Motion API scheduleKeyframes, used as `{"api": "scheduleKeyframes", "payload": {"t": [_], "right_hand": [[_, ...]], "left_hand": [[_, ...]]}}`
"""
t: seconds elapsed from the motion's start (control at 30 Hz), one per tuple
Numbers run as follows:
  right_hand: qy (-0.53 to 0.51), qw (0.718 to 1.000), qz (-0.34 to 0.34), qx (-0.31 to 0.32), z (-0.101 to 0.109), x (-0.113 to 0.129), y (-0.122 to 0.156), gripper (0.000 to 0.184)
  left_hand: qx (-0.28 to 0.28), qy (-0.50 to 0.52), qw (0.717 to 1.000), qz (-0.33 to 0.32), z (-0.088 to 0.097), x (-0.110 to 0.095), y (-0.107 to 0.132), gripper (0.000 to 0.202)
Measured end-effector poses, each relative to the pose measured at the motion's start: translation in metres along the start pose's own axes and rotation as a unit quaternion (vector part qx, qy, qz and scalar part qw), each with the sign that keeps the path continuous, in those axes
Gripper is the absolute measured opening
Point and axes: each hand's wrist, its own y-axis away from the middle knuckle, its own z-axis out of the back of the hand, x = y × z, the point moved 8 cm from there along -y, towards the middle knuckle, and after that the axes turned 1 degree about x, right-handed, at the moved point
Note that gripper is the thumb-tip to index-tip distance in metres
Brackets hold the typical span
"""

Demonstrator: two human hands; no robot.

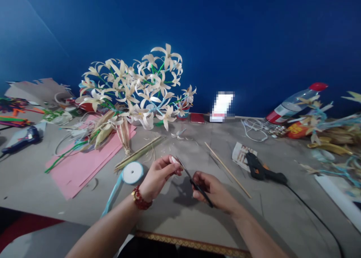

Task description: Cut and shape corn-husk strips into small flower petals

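My left hand (159, 175), with a red bead bracelet on the wrist, pinches a small pale strip (174, 160) between thumb and fingers over the grey table (175, 209). My right hand (210, 190) is closed round black-handled scissors (194, 181), whose blades point up-left and meet the strip. A roll of light blue ribbon (132, 172) lies just left of my left hand. A bouquet of cream handmade flowers (141, 88) on green stems stands behind.
Pink paper sheets (81, 164) lie at left, thin wooden sticks (227, 169) in the middle, a black glue gun (261, 169) with its cord at right, a blue glue gun (21, 139) far left. A plastic bottle (295, 103) and dried leaf scraps crowd the right edge.
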Motion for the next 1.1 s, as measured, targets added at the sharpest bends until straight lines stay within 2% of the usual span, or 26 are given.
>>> {"api": "scheduleKeyframes", "payload": {"t": [0.87, 1.1], "right_hand": [[0.015, 0.999, -0.027, -0.013, 0.0035, -0.0049, -0.0007, 0.06], [0.001, 0.999, -0.039, -0.003, 0.0021, -0.0067, 0.0017, 0.06]], "left_hand": [[-0.003, -0.016, 1.0, 0.015, 0.0055, 0.0019, -0.0028, 0.018], [0.002, -0.081, 0.997, -0.016, 0.0029, -0.0051, -0.0001, 0.018]]}}
